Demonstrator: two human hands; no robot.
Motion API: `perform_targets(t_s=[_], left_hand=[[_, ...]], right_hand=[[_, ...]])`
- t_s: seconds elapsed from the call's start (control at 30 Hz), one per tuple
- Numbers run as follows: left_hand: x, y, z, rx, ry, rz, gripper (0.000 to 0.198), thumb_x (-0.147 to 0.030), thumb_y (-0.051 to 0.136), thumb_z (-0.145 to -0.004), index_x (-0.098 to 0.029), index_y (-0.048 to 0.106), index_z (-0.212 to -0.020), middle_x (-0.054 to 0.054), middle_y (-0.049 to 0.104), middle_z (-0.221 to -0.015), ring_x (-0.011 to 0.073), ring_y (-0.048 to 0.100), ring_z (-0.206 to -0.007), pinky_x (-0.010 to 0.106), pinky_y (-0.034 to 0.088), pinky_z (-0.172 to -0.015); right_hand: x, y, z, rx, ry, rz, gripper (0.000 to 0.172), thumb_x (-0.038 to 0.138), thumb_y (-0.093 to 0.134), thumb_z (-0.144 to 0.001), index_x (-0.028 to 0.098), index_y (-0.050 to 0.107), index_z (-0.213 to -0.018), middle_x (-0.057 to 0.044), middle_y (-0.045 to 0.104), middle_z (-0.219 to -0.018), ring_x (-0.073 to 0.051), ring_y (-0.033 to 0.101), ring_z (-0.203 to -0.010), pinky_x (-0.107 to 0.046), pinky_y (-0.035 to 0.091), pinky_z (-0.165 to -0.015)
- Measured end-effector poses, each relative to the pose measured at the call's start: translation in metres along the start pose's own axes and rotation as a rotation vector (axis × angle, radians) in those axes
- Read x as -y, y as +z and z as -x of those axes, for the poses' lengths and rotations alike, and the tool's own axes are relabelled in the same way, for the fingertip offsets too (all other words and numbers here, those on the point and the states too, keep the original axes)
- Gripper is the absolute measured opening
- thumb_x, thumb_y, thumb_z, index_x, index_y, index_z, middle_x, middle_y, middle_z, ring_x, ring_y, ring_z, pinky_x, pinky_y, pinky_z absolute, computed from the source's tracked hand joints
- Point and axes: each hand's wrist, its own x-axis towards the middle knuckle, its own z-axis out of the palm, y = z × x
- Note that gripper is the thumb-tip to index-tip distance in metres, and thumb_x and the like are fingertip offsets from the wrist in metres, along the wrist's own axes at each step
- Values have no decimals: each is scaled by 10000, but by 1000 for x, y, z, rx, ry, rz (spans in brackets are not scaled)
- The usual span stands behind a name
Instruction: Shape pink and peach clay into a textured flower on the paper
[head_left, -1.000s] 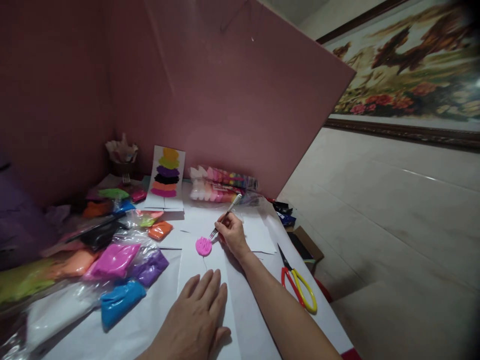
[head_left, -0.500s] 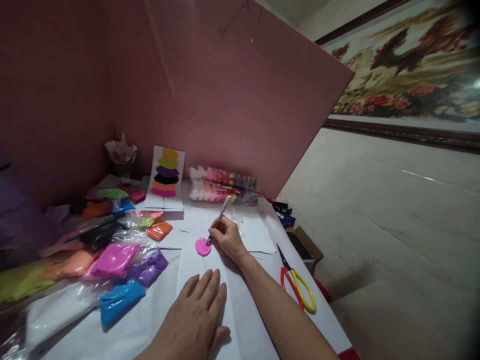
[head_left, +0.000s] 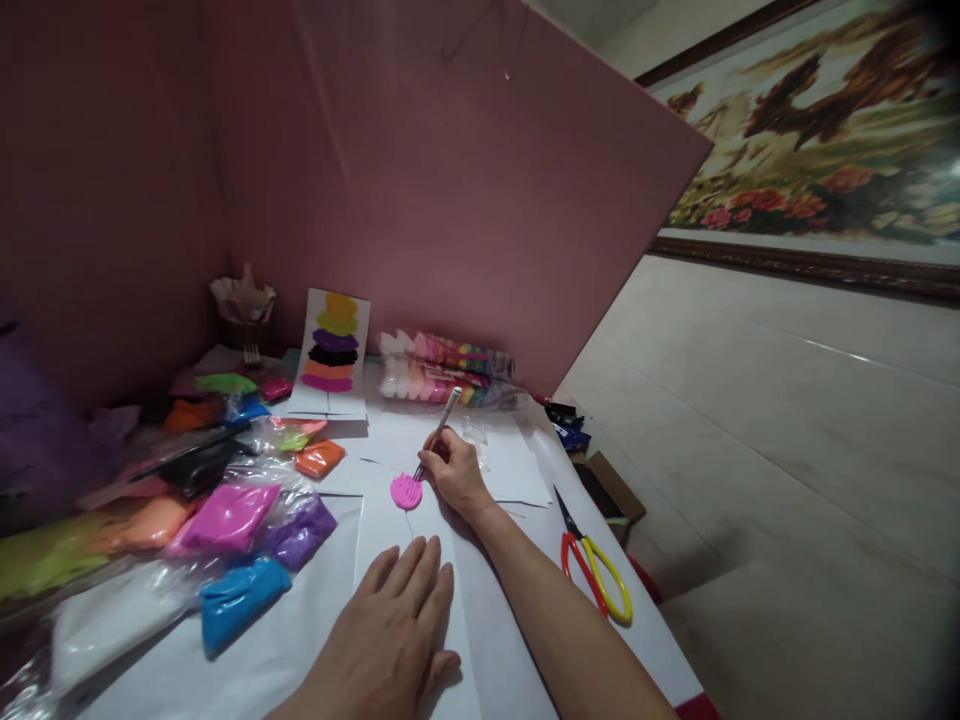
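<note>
My right hand point(head_left: 454, 470) grips a metal fork point(head_left: 442, 425) with its handle pointing up and its tines down. The tines are at the upper right edge of a flat pink clay disc point(head_left: 406, 491), whose surface carries grooves. The disc lies on a white sheet of paper point(head_left: 379, 535), and a thin line runs down from it. My left hand point(head_left: 397, 630) rests flat on the lower part of that sheet, fingers stretched out, with nothing held.
Bags of coloured clay point(head_left: 229, 518) crowd the left side. A card with stacked colour bands point(head_left: 330, 355) leans at the back, beside packaged clay point(head_left: 446, 370). Red and yellow scissors point(head_left: 592, 570) lie near the right edge. A cup point(head_left: 244, 310) stands back left.
The fork tines have moved slightly up from the disc's right side to its upper right edge. My left hand stays in place.
</note>
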Motion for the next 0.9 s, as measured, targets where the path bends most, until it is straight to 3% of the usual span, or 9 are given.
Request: perform_targets(t_s=[0.43, 0.7, 0.9], left_hand=[[-1, -7, 0, 39, -5, -14, 567, -327, 481, -881, -159, 439, -1422, 180, 326, -1513, 366, 311, -1391, 580, 308, -1092], [-7, -19, -1, 82, -24, 4, 572, -362, 475, -894, -140, 441, -1420, 193, 330, -1508, 363, 305, -1393, 568, 292, -1109], [-11, -26, -1, 127, -36, 23, 576, -375, 442, -910, -117, 431, -1424, 207, 309, -1509, 363, 283, -1399, 574, 274, -1114]], right_hand=[[-4, 1, -1, -229, 31, -116, 114, 298, 564, -776, 202, 502, -775, 60, 505, -585, -87, 447, -450, -199, 377, -419], [16, 8, -7, -117, 96, -149, 115, 264, 617, -686, 193, 531, -712, 72, 500, -510, -87, 449, -404, -196, 356, -393], [26, 4, 2, -79, 151, -150, 109, 254, 601, -700, 196, 514, -729, 77, 511, -494, -83, 429, -363, -194, 340, -362]])
